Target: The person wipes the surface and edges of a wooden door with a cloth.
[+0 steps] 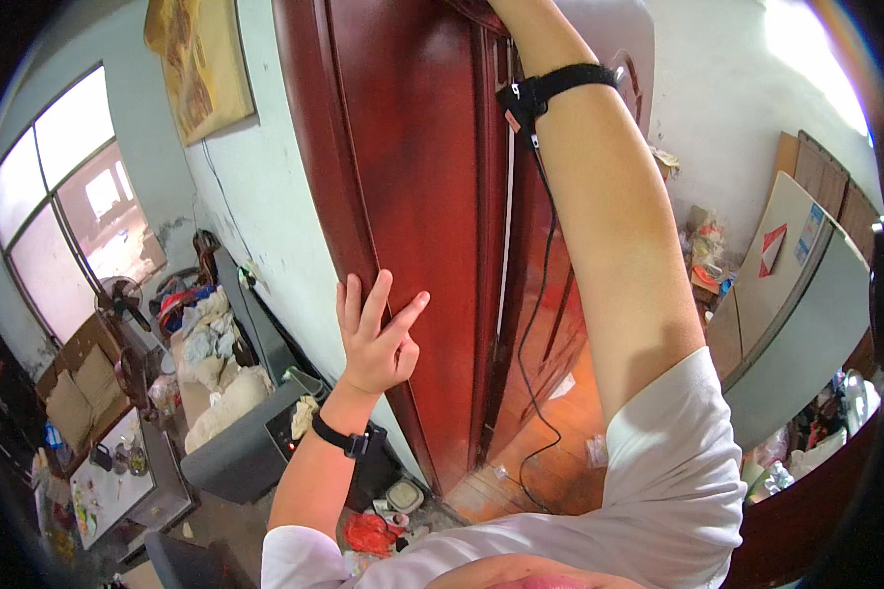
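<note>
My left hand is raised with its fingers spread, at the edge of a dark red wooden door frame. Its fingertips lie over the wood; whether they press on it is unclear. A black watch-like band circles that wrist. My right arm reaches up past the frame's top, and my right hand is out of view. On that forearm is a black strap with a small device, from which a black cable hangs towards the floor. Dark reddish cloth or another dark item shows at the top edge, near the arm.
At left are a grey sofa heaped with clothes, a low table and a fan. A red plastic bag lies on the floor below my left arm. A white refrigerator-like cabinet stands at right, near piled items.
</note>
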Available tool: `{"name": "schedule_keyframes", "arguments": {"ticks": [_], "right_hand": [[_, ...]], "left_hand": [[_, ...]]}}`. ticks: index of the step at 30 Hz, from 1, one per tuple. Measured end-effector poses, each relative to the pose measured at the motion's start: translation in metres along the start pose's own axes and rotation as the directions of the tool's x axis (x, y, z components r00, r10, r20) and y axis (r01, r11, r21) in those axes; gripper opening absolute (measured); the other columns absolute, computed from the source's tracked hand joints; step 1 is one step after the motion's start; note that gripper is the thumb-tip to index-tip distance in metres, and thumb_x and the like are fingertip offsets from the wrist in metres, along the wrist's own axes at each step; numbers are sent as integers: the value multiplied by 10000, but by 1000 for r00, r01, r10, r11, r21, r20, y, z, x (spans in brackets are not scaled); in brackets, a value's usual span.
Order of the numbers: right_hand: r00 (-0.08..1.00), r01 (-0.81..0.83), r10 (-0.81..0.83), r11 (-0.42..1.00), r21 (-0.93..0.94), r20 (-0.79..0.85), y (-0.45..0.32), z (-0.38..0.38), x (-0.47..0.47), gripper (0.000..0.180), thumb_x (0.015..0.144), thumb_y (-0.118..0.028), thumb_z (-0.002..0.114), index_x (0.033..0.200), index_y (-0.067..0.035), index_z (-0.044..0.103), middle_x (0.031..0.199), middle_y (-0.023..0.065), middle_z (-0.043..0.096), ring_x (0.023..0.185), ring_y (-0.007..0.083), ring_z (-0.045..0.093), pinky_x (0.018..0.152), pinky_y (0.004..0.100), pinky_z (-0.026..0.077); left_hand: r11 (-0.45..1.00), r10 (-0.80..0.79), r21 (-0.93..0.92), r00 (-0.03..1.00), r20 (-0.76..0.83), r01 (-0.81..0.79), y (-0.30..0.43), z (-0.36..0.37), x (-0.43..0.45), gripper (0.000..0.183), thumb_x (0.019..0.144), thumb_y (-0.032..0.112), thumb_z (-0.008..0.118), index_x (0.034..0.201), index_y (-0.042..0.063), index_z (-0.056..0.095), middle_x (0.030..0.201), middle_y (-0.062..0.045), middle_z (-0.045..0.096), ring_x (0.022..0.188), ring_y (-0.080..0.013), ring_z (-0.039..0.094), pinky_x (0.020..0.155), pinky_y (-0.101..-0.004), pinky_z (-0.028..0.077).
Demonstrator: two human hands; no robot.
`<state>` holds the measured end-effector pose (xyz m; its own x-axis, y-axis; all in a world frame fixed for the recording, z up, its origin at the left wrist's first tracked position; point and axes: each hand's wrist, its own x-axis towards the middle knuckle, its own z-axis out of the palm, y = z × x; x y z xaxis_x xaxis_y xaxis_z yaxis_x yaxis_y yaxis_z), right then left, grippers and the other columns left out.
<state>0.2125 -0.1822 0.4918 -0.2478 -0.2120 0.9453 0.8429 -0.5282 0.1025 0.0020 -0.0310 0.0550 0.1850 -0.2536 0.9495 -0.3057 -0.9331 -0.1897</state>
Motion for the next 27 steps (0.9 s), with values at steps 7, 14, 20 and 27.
{"name": "schedule_keyframes", "arguments": {"ticks": [7,14,20,27], "right_hand": [[999,-9,8,1000,10,51,-42,-66,-164,236,1054,-101,604,1281,-47,638,1295,277,599,1166,497,591,1007,595,499],[953,-194,186,981,11,240,-55,-160,-372,470,971,-42,722,1420,-145,624,1499,276,487,1303,510,525,1084,585,473],[814,-388,338,922,9,472,-78,-241,-534,551,912,6,775,1416,-159,623,1510,270,480,1312,496,534,1098,572,494],[944,-250,204,955,159,261,-42,-169,-396,439,907,-47,777,1318,-155,663,1446,267,498,1248,485,543,1034,558,493]], "left_hand": [[999,-10,49,1000,24,9,-2,-9,-6,566,803,82,542,1263,176,858,1744,-215,384,1671,-478,164,1359,-562,161],[1000,8,3,1000,26,-8,5,5,5,526,863,62,527,1269,158,848,1770,-213,328,1667,-490,155,1359,-574,133],[999,27,26,999,31,-28,4,4,8,545,864,80,502,1294,152,830,1783,-229,286,1664,-485,143,1358,-612,96],[997,57,51,998,40,-59,3,4,8,524,890,112,466,1268,111,829,1764,-265,294,1668,-408,193,1355,-644,83]]}}
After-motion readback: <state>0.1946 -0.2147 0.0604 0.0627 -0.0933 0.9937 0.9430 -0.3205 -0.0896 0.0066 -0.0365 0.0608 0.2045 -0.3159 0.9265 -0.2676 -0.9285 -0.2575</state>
